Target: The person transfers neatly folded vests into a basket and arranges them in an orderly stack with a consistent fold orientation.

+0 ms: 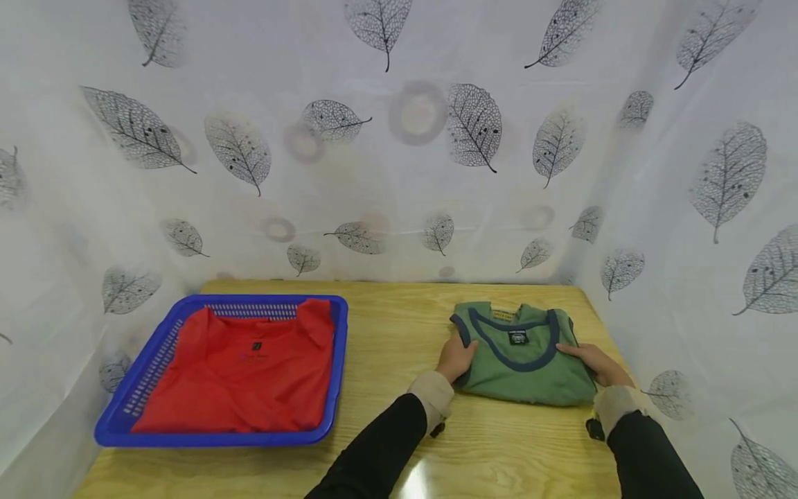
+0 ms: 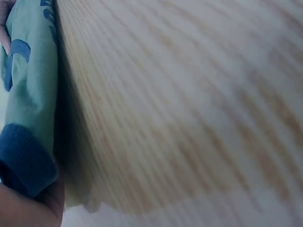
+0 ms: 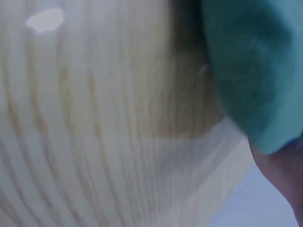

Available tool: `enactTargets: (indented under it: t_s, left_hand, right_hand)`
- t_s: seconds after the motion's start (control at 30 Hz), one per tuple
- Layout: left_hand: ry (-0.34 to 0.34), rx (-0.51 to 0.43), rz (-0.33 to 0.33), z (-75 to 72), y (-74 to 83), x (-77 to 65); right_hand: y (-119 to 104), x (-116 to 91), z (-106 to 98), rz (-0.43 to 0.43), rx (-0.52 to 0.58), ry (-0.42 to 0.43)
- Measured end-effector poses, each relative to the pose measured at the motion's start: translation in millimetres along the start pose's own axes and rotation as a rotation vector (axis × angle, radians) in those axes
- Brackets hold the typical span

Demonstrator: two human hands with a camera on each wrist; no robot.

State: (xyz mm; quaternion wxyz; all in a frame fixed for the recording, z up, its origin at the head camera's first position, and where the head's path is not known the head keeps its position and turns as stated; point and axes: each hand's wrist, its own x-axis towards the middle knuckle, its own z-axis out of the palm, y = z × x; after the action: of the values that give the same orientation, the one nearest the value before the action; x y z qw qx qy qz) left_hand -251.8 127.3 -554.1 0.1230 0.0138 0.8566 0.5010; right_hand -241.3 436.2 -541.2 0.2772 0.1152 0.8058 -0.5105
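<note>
A folded green tank top (image 1: 530, 381) with navy trim around its neck and armholes is at the right of the table, neckline toward the back. My left hand (image 1: 456, 357) grips its left side by the armhole, thumb on top. On the opposite side my right hand (image 1: 598, 362) holds the edge, thumb over the cloth and the other fingers hidden beneath. In the left wrist view, the navy armhole band (image 2: 28, 161) lies against my left hand (image 2: 23, 208). The right wrist view shows the green cloth (image 3: 255, 71) bulging above my right hand (image 3: 284, 170).
A blue plastic basket (image 1: 218, 439) stands on the left of the wooden table (image 1: 393, 333), holding a folded red shirt (image 1: 249, 388). A white leaf-patterned curtain (image 1: 399, 180) surrounds the back and both sides, close beside my right hand.
</note>
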Motion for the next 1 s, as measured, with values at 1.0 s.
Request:
enactTargets:
  t_s: [1.0]
  left_hand:
    - [0.207, -0.075, 0.143, -132.4, 26.2, -83.6]
  right_hand:
    - [-111, -52, 88, -0.368, -0.013, 0.339]
